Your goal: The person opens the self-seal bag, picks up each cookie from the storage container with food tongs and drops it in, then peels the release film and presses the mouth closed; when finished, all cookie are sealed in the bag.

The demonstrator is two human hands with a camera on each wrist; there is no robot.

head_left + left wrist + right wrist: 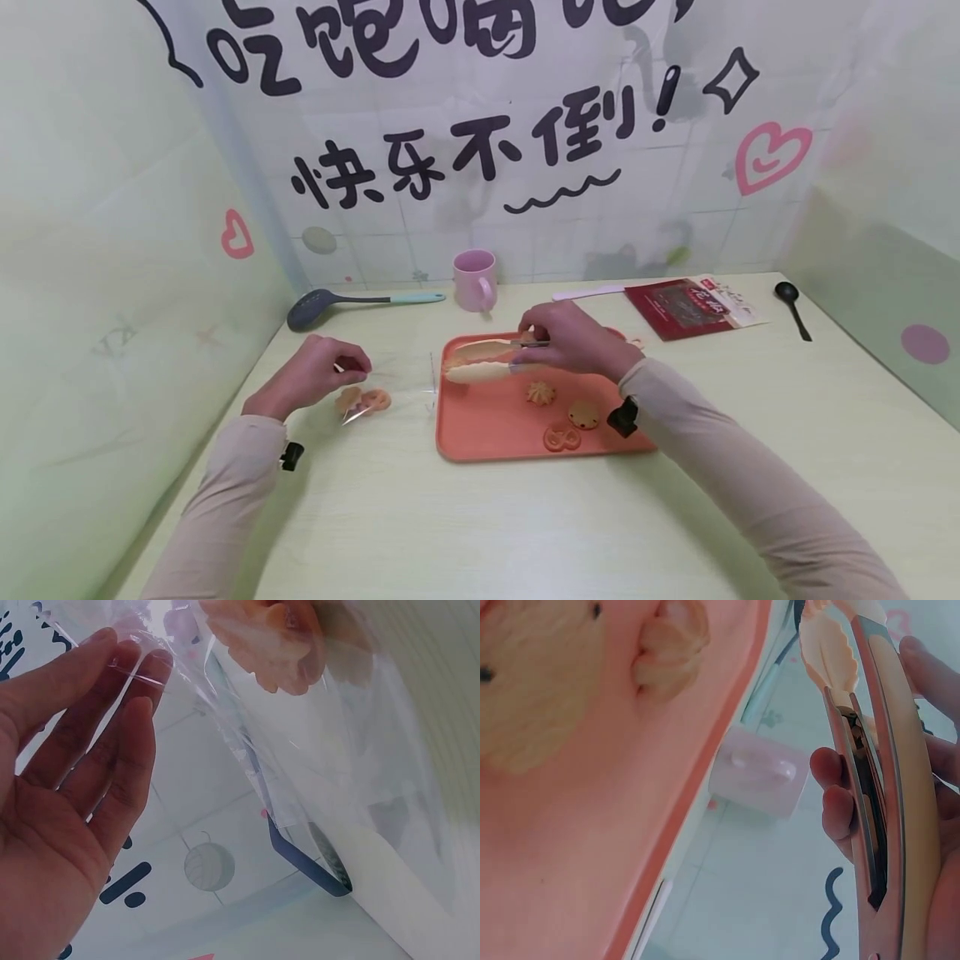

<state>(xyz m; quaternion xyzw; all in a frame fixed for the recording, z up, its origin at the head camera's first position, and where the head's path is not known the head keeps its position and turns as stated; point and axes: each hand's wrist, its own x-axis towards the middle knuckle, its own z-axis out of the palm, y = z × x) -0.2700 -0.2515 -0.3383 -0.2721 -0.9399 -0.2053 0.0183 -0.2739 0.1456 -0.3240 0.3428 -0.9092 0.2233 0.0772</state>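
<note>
Thumb and fingertips of my left hand (311, 375) pinch the edge of a clear plastic bag (405, 772) on the left of the table. Inside the bag lie a pretzel-shaped cookie (378, 400) and a ruffled one (281, 645). My right hand (570, 337) grips tongs (896, 757) with cream scalloped tips, held over the left part of an orange tray (487, 446). The tips point toward the bag and stand apart. On the tray are a star-shaped cookie (540, 392), a round dotted cookie (583, 414) and a pretzel-shaped cookie (562, 437).
Along the back stand a pink mug (474, 279) and, to its left, a grey ladle-like utensil (311, 308) with a mint handle. Back right are a red packet (678, 308), a pink strip-like handle (588, 292) and a black spoon (791, 304). Walls enclose the table's sides and back.
</note>
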